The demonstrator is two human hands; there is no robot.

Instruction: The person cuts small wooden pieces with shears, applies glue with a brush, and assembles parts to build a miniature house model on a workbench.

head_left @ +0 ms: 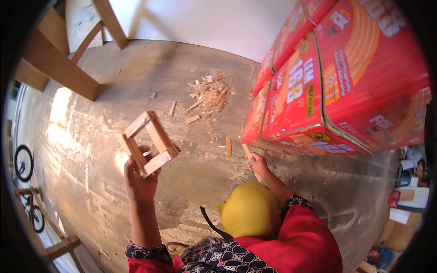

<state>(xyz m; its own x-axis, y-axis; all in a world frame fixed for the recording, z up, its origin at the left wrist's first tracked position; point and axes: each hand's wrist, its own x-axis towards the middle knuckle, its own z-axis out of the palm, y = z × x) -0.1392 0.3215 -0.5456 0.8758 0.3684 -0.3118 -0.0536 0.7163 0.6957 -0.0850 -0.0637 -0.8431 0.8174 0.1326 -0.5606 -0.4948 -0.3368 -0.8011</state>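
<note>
My left hand [142,183] grips a small square wooden frame [157,133] by its lower side, fingers wrapped round the bars. The frame is tilted above the floor, and pale smears show on its corners. In my right hand [258,164] is a thin flat wooden stick [246,149], pinched near its middle, with both ends sticking out. A short wooden strip [229,146] lies on the floor just left of that hand. Beyond the hands sits a pile of wood shavings and scraps [213,98], with loose wood pieces [193,119] beside it.
Large red cartons [300,104] are stacked at the right, close to my right hand. Wooden furniture legs [61,68] stand at the far left. A bicycle [25,164] shows at the left rim. A rounded yellow shape [250,211] partly covers the concrete floor [186,200].
</note>
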